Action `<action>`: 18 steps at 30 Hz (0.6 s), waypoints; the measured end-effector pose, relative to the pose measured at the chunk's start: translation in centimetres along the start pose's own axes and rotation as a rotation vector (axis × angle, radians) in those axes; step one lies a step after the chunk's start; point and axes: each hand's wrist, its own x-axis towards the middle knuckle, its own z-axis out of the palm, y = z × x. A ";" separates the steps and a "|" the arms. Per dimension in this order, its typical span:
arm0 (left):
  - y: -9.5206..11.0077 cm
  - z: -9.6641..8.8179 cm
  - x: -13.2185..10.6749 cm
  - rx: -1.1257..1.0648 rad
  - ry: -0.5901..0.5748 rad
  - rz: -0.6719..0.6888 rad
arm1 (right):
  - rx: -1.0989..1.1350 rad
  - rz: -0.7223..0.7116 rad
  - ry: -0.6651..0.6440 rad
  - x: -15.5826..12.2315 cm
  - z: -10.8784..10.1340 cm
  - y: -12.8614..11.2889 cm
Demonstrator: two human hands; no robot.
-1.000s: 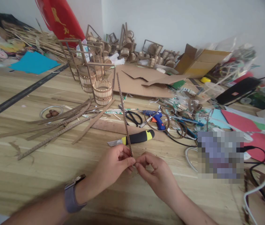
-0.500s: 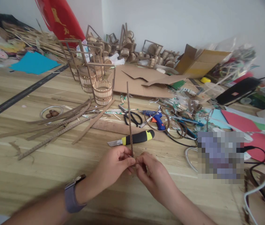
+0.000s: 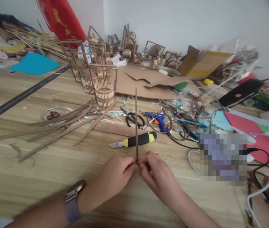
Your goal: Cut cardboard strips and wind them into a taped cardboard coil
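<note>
A narrow corrugated cardboard strip (image 3: 136,126) points away from me over the table, its near end pinched between my fingertips. My left hand (image 3: 119,171), with a watch on the wrist, is closed on the strip from the left side. From the right, my right hand (image 3: 157,174) also pinches that end with thumb and fingers. Just beyond my hands lies a black and yellow utility knife (image 3: 140,139), blade to the left, and the strip crosses over its handle. Black-handled scissors (image 3: 134,119) and a blue glue gun (image 3: 159,122) lie farther off.
Loose cardboard strips (image 3: 63,129) lie on the left beside a ring holding small brown balls (image 3: 53,115). Small slatted buckets (image 3: 104,95) with tall handles stand behind. Flat cardboard (image 3: 144,82) lies at the back. Cables, coloured paper (image 3: 242,122) and a blurred-out object (image 3: 223,158) are at right.
The cardboard strip's far end has swung right and come slightly nearer. My left hand has turned, its fingers moving down to the strip's near end beside my right fingertips.
</note>
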 end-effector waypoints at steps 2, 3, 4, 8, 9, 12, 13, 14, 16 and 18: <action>-0.1 0.0 -0.1 0.087 0.021 0.053 | -0.013 -0.015 0.000 0.0 0.0 0.0; -0.1 0.1 -0.1 0.110 0.020 0.080 | -0.014 -0.023 0.001 0.0 0.0 0.0; -0.1 0.1 -0.1 0.124 0.012 0.103 | -0.014 -0.030 0.002 0.0 0.0 0.0; -0.2 0.3 -0.3 0.230 0.003 0.155 | -0.031 -0.060 0.011 0.0 0.1 -0.1; -0.2 0.4 -0.4 0.284 0.009 0.171 | -0.037 -0.061 0.011 0.0 0.1 -0.1; -0.2 0.7 -0.7 0.439 0.023 0.212 | -0.044 -0.048 0.007 -0.1 0.2 -0.2; -0.3 0.7 -0.7 0.470 0.019 0.217 | -0.043 -0.043 0.005 -0.1 0.2 -0.2; -0.3 0.8 -0.8 0.487 0.012 0.217 | -0.042 -0.041 0.005 -0.1 0.2 -0.2; -0.4 0.8 -0.9 0.493 0.004 0.214 | -0.035 -0.040 0.004 -0.1 0.2 -0.2; -0.5 0.8 -1.0 0.480 0.013 0.216 | -0.026 -0.039 0.003 -0.1 0.2 -0.2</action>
